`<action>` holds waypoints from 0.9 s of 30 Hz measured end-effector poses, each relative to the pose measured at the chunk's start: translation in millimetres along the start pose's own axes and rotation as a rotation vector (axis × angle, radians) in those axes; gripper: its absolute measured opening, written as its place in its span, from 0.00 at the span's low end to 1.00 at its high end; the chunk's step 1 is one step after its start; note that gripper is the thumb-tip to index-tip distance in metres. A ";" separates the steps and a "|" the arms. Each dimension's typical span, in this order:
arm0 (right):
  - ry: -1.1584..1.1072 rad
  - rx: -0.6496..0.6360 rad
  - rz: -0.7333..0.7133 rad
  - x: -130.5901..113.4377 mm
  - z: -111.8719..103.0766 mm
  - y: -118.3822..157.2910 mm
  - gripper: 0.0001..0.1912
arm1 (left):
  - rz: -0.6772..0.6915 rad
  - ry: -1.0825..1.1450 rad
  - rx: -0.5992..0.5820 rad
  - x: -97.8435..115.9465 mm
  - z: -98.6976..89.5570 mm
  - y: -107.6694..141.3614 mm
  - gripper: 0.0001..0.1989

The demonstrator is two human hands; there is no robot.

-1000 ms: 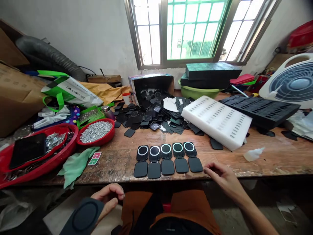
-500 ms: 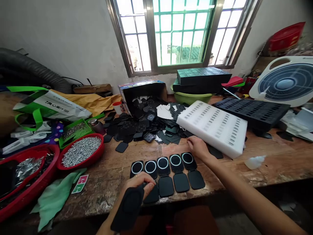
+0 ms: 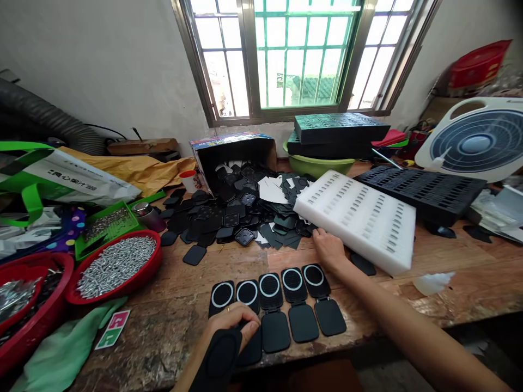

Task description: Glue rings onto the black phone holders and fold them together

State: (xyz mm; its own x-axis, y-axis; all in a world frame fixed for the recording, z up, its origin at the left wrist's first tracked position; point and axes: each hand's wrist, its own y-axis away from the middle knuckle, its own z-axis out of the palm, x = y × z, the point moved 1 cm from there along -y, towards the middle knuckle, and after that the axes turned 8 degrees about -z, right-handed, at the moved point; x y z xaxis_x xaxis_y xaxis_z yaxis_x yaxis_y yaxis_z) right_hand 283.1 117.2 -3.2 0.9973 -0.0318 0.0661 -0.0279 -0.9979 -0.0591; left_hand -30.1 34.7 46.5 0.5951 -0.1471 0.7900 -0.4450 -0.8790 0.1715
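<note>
My left hand point(image 3: 235, 322), fingers curled together, is over the left end of a row of black hinged folding panels point(image 3: 274, 331). Whatever it pinches is hidden. A flat black piece with a faint ring point(image 3: 218, 354) covers its wrist; whether it is held or worn I cannot tell. White rings mark the upper panels point(image 3: 292, 280); the lower ones are plain. Farther forward, my right hand point(image 3: 328, 249) has its fingers bent down at the table, between the pile of black plates point(image 3: 232, 209) and the white foam block point(image 3: 359, 218). Its fingertips are partly hidden.
An open box point(image 3: 235, 142) lies behind the pile. To the left are a red bowl of metal pins point(image 3: 118, 267), a green tray point(image 3: 108, 223) and a green cloth point(image 3: 69, 345). A black slotted tray point(image 3: 425, 188), a fan point(image 3: 476, 139) and a small bottle point(image 3: 433, 283) are right.
The view has shifted, so the panel row appears lower. My right hand has moved forward from the row towards the pile and foam block. My left hand stays over the row's left end.
</note>
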 end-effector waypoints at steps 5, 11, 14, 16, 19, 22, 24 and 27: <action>0.002 -0.035 -0.021 7.3 -1.8 -12.2 0.13 | -0.063 0.105 -0.007 20.7 1.6 -33.3 0.11; -0.060 0.079 -0.074 12.8 4.3 -5.8 0.10 | -0.089 0.322 0.059 41.6 9.0 -57.8 0.13; -0.109 0.190 -0.125 13.5 9.0 4.0 0.13 | -0.144 0.406 0.062 37.4 11.7 -49.3 0.13; -0.149 0.274 -0.166 13.8 12.6 10.4 0.14 | -0.206 0.465 0.083 28.3 12.9 -40.5 0.13; -0.214 0.406 -0.231 14.8 16.0 20.9 0.14 | -0.282 0.625 0.105 14.3 14.8 -31.0 0.13; -0.273 0.557 -0.290 14.5 13.5 35.2 0.13 | -0.293 0.816 0.037 12.2 19.3 -33.4 0.14; -0.302 0.659 -0.312 11.1 8.6 47.7 0.11 | -0.291 0.908 -0.055 19.5 26.0 -42.9 0.15; -0.367 0.855 -0.413 -2.3 -1.0 71.2 0.12 | -0.347 1.060 -0.216 36.4 43.2 -63.6 0.19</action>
State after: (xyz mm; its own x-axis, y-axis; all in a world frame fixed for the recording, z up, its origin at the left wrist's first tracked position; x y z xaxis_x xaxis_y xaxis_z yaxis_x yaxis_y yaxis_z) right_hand 278.8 46.1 -6.5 0.8813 0.4689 -0.0588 0.2376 -0.5471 -0.8026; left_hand 48.8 65.7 38.9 -0.1122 0.6373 0.7624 -0.5339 -0.6858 0.4946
